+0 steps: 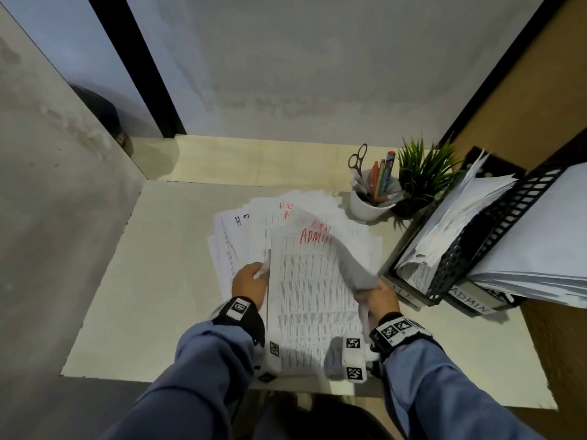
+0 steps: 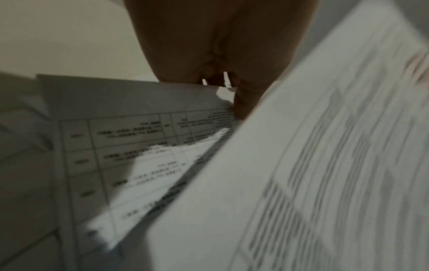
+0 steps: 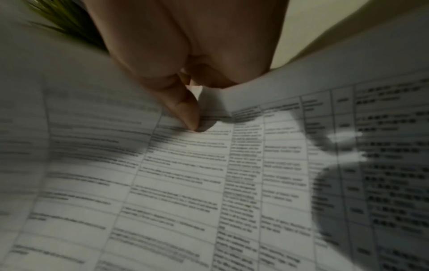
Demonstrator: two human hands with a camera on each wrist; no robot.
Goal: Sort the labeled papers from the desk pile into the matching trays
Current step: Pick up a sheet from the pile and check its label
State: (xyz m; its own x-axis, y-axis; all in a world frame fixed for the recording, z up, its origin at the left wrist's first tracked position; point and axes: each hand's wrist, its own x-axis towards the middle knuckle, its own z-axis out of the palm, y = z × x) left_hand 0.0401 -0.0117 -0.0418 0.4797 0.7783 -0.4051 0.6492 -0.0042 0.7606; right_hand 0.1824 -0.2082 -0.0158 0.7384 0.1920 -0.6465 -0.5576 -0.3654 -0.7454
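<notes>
From the head view, a fanned pile of printed papers (image 1: 295, 249), some marked ADMIN or HR, is seen on the desk (image 1: 152, 281) beside the labeled trays (image 1: 457, 281). A lifted sheet (image 1: 346, 258) is pinched by the right hand (image 1: 379, 298); a sheet edge is gripped by the left hand (image 1: 249, 282).

At the left wrist, fingers (image 2: 243, 99) are curled on paper.

At the right wrist, a thumb (image 3: 185, 110) is pressed onto the tabled sheet.
</notes>
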